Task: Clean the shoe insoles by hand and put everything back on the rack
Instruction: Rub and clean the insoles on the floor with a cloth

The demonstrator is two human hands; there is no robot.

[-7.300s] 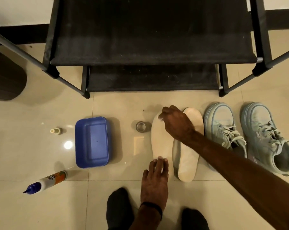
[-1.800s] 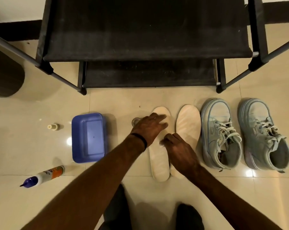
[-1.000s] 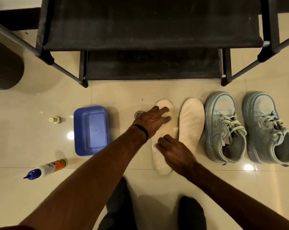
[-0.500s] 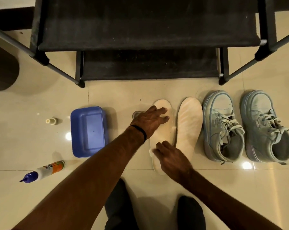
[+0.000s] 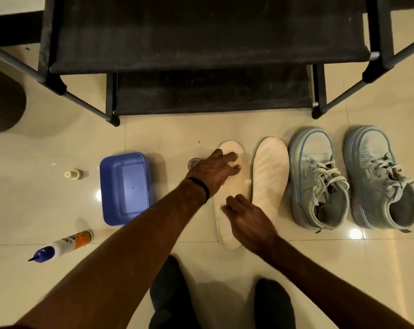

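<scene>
A person is kneeling on a tiled floor (image 5: 296, 269), the right hand (image 5: 247, 220) rubbing the heel half of the left insole (image 5: 232, 184) with curled fingers; whether they are pinching anything cannot be told. At 11 o'clock from it, the left hand (image 5: 214, 170) is pressing the toe end flat with straight fingers. The right insole (image 5: 268, 176) is lying just beside, at 3 o'clock, then two shoes (image 5: 320, 179). A small jar (image 5: 193, 162) is peeking out beside the left wrist and is risking a knock. The rack (image 5: 201, 43) is waiting at 12 o'clock.
</scene>
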